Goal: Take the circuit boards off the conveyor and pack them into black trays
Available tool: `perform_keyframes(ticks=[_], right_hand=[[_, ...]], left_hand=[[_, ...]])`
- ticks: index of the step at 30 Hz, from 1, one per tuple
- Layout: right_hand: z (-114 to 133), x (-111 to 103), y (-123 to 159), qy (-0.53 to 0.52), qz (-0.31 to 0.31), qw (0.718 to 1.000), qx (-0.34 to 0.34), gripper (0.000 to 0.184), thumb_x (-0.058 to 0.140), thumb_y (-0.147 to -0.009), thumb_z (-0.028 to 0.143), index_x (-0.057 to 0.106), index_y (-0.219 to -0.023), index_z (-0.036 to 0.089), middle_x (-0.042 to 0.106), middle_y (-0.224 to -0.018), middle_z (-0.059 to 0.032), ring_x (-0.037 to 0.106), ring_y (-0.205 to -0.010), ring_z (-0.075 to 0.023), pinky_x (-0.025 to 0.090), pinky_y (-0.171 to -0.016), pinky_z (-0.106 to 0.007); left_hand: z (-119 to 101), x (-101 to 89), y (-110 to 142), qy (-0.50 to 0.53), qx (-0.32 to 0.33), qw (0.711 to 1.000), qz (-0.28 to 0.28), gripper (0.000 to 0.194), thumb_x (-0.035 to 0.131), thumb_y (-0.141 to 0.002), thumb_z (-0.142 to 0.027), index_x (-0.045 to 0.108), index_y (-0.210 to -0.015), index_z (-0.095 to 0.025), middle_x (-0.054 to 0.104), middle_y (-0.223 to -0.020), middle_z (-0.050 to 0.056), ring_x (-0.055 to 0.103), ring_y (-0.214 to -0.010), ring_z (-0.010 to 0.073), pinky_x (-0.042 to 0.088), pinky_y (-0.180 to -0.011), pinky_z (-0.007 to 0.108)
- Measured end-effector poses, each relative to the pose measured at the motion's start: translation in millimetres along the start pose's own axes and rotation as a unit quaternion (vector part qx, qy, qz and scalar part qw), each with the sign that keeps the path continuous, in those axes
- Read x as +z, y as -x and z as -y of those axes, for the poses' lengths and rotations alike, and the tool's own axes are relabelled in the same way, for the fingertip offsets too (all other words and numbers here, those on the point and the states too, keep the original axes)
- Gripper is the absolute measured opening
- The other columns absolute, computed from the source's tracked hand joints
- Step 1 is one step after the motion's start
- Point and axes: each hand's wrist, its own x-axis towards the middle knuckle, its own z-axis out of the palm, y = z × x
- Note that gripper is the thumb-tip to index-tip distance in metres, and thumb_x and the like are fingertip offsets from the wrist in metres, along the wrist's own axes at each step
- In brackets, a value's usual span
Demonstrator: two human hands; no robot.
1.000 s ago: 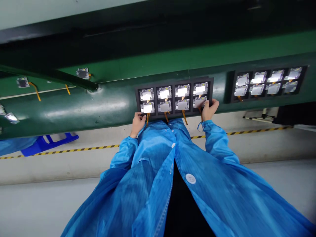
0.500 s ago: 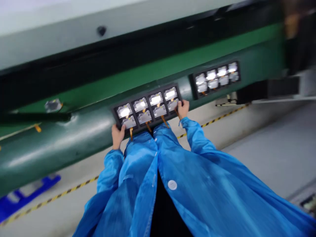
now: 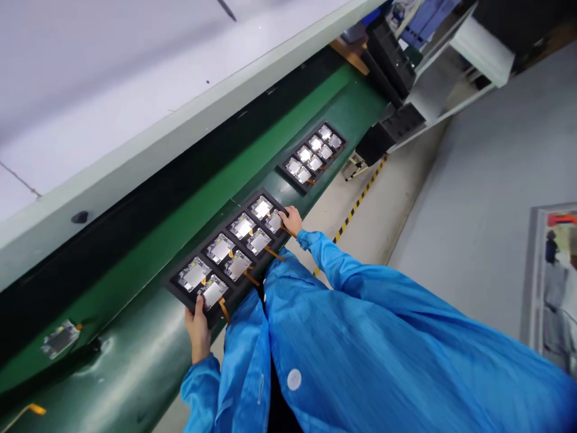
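Note:
A black tray (image 3: 201, 253) with several small circuit boards in its pockets lies along the front of the green bench. Each board bears a silvery metal plate, and orange ribbon cables stick out over the tray's near edge. My left hand (image 3: 197, 328) grips the tray's near left corner, thumb on top. At the opposite end, my right hand (image 3: 292, 220) clasps the right edge; its fingers below are partly hidden. Beyond it a second black tray (image 3: 285, 168) of similar boards rests on the bench, touched by neither hand.
A lone circuit board (image 3: 62, 338) lies on the green bench (image 3: 135, 337) at the left. Overhead runs a pale shelf (image 3: 148, 156). Black bins (image 3: 396, 129) stand past the bench's far end, and striped yellow-black tape (image 3: 360, 201) marks the floor.
My view has turned toward the right, so the bench now slants steeply and its far end shows. Both hands keep their hold on the tray's ends.

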Motion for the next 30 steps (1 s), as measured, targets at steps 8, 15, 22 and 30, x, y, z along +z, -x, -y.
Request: perform_keyframes(ticks=[8,15,22,30], right_hand=[[7.2,3.8,5.5,0.018,-0.002,1.000,0.018,0.047,0.049,-0.110,0.055,0.077,-0.127,0.021,0.068,-0.126,-0.0163,0.057,-0.121,-0.0332,0.050,-0.109,-0.045],[11.3,4.8,9.2,0.026,-0.006,1.000,0.013,0.050,0.045,-0.112,0.053,0.075,-0.131,0.018,0.068,-0.129,-0.0179,0.056,-0.122,-0.0342,0.047,-0.111,-0.046],[13.9,5.2,9.8,0.013,-0.010,1.000,0.017,0.050,0.046,-0.112,0.054,0.076,-0.129,0.018,0.068,-0.129,-0.0185,0.055,-0.121,-0.0348,0.048,-0.108,-0.047],[16.2,5.6,10.8,0.000,-0.015,1.000,0.019,0.051,0.046,-0.112,0.055,0.076,-0.128,0.017,0.069,-0.129,-0.0183,0.056,-0.121,-0.0349,0.047,-0.108,-0.047]], left_hand=[[-11.3,3.1,-8.4,-0.023,-0.014,1.000,-0.010,0.051,0.061,-0.095,-0.059,0.066,-0.128,-0.020,0.076,-0.122,0.016,0.076,-0.121,0.0320,0.065,-0.103,0.048],[-17.9,0.7,-6.6,-0.012,-0.041,0.999,-0.010,0.038,0.057,-0.099,-0.044,0.065,-0.127,-0.020,0.076,-0.124,0.012,0.076,-0.123,0.0267,0.063,-0.108,0.042],[-22.0,-0.6,-4.6,-0.046,-0.030,0.998,-0.006,0.035,0.054,-0.098,-0.047,0.064,-0.122,-0.024,0.076,-0.118,0.010,0.077,-0.122,0.0290,0.066,-0.102,0.046],[-21.8,0.0,-5.5,-0.075,-0.010,0.997,0.001,0.050,0.053,-0.097,-0.065,0.061,-0.122,-0.023,0.074,-0.116,0.014,0.075,-0.126,0.0334,0.064,-0.104,0.048]])
